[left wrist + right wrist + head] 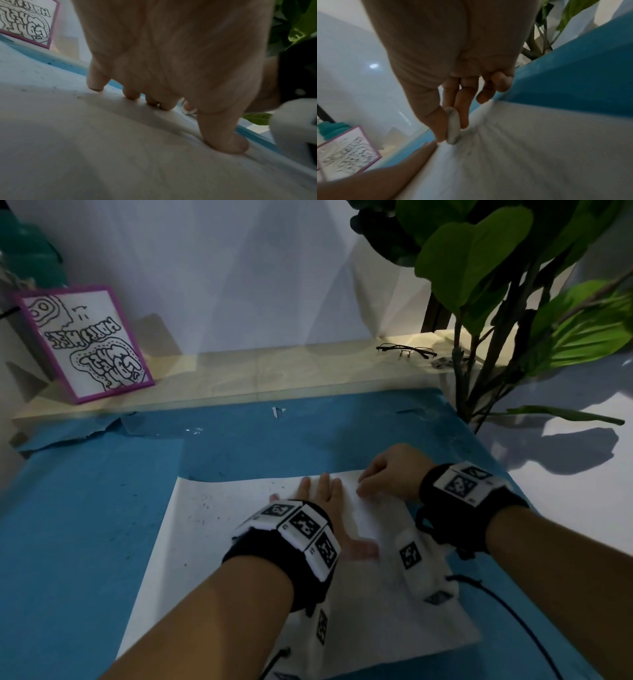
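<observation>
Far off to the left of the left hand, a framed picture (85, 344) with a purple border leans against the wall. It carries thick black bubble lettering that stands upside down from here; the words cannot be read with any certainty.

The left hand (329, 515) lies flat on a white sheet of paper (212, 542), fingers straight and spread, thumb out to the side, pressing the sheet down on the blue-covered table (85, 525). The left wrist view shows its fingertips (96, 83) touching the paper close to the far edge. The paper spreads out under both hands and bears small dark specks to the left of the left hand.

Just to the right of that hand, nearly touching it, the right hand (390, 474) is curled and pinches a small, smudged white eraser (453, 128) between thumb and fingers. The eraser's lower end sits on the paper near its far edge.

Both wrists wear black bands (301, 529) with white tiles printed with square black-and-white code patterns, no letters.

Beyond the right hand, a pair of thin-rimmed glasses (406, 350) rests on a pale wooden ledge (257, 374). Further right stands a plant (479, 268) with broad green leaves.
</observation>
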